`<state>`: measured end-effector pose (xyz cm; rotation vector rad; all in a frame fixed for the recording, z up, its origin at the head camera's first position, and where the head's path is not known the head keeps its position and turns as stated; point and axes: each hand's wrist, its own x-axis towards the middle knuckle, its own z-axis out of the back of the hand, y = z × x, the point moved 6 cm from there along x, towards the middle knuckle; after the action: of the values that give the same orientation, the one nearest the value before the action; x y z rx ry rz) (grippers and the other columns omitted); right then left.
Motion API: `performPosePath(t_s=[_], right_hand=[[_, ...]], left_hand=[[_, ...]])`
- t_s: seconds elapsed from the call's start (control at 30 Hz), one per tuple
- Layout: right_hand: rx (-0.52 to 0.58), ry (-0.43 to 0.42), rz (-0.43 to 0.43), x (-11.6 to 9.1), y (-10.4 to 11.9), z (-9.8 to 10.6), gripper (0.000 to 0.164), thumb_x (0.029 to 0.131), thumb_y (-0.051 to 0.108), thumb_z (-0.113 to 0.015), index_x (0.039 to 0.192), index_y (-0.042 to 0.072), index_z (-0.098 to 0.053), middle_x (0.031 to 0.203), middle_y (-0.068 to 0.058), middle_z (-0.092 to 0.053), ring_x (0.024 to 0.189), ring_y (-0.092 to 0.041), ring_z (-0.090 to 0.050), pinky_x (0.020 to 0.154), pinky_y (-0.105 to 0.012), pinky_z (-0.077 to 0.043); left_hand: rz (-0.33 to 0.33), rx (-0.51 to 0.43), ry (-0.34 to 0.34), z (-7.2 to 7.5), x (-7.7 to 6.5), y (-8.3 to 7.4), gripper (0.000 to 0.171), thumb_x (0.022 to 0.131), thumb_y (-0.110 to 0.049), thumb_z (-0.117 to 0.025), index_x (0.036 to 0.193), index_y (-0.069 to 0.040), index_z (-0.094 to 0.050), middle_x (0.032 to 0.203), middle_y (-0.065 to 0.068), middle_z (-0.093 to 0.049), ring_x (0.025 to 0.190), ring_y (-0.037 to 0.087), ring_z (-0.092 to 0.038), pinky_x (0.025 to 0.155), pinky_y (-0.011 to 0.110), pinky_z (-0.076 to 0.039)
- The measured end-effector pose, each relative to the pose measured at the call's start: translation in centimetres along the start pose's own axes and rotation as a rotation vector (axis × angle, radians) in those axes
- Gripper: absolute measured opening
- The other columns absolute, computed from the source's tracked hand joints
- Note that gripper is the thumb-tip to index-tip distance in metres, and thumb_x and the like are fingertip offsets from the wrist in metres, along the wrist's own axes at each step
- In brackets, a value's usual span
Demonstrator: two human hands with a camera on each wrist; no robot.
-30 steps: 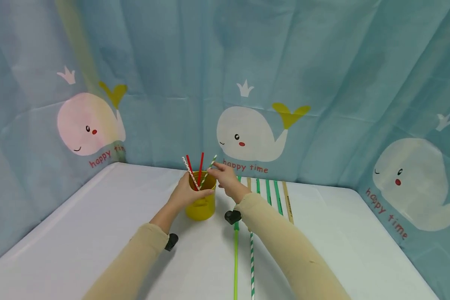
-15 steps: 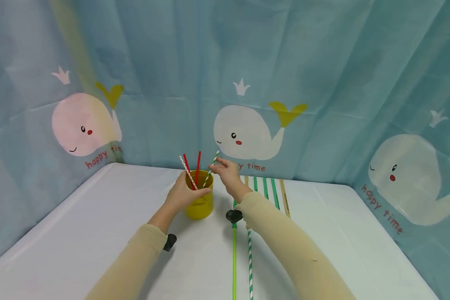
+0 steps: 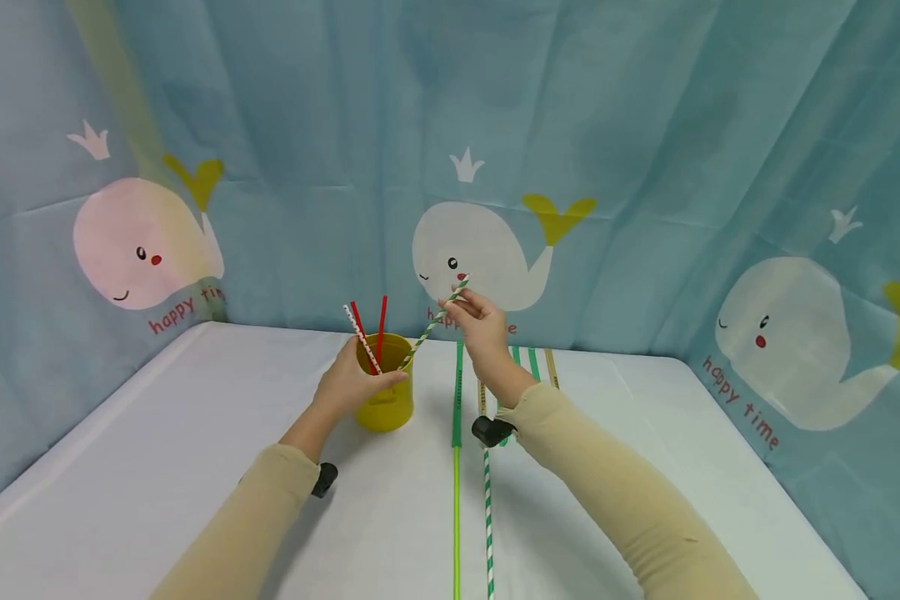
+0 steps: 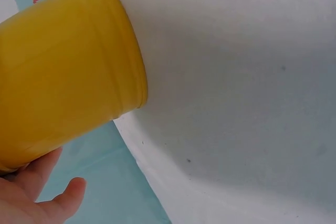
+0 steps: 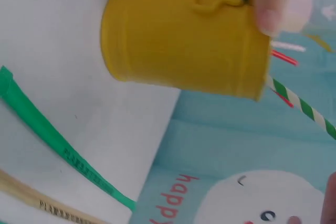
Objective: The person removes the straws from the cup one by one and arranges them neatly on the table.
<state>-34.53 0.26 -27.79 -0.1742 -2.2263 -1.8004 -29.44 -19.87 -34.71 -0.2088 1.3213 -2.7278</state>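
A yellow metal pail (image 3: 390, 410) stands upright, and my left hand (image 3: 342, 385) grips it round the near left side by the rim. In the left wrist view the pail (image 4: 68, 66) fills the upper left, with fingertips (image 4: 68, 199) below it. Inside the pail lean a white straw with dark dots (image 3: 362, 337) and two red straws (image 3: 382, 325). My right hand (image 3: 489, 340) pinches a green-and-white striped straw (image 3: 426, 335) near its top. That straw slants right, its lower end at the pail's rim in the right wrist view.
Right of the pail, a lime green straw (image 3: 457, 525) and another striped straw (image 3: 488, 525) lie lengthwise on the white table (image 3: 570, 517). Beyond them are printed green (image 5: 68, 153) and tan strips (image 5: 42, 203). A whale-printed curtain (image 3: 330, 200) hangs behind.
My right hand has moved up and right, drawing the striped straw partly out of the pail and tilting it further right. The left hand keeps its grip on the pail.
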Motion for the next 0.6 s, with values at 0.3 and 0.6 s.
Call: performPosePath(t_s=[0.3, 0.6], right_hand=[[0.096, -0.051, 0.111, -0.5, 3.5, 3.1, 0.034, 0.093, -0.001, -0.062, 0.127, -0.002, -0.06, 0.089, 0.007, -0.071, 0.081, -0.007, -0.066, 0.077, -0.02, -0.049], [-0.028, 0.095, 0.188, -2.3, 3.8, 5.2, 0.04, 0.092, -0.009, -0.059, 0.131, -0.008, -0.05, 0.084, 0.004, -0.064, 0.068, -0.011, -0.062, 0.066, -0.024, -0.055]], left_hand=[[0.006, -0.011, 0.001, 0.2, 0.2, 0.4, 0.104, 0.074, -0.058, -0.077, 0.148, -0.006, -0.024, 0.142, 0.016, -0.041, 0.126, 0.039, -0.042, 0.104, 0.058, -0.036], [-0.029, 0.001, 0.008, -0.1, 0.3, 0.4, 0.103, 0.076, -0.056, -0.077, 0.148, -0.006, -0.023, 0.142, 0.018, -0.042, 0.127, 0.04, -0.042, 0.104, 0.059, -0.035]])
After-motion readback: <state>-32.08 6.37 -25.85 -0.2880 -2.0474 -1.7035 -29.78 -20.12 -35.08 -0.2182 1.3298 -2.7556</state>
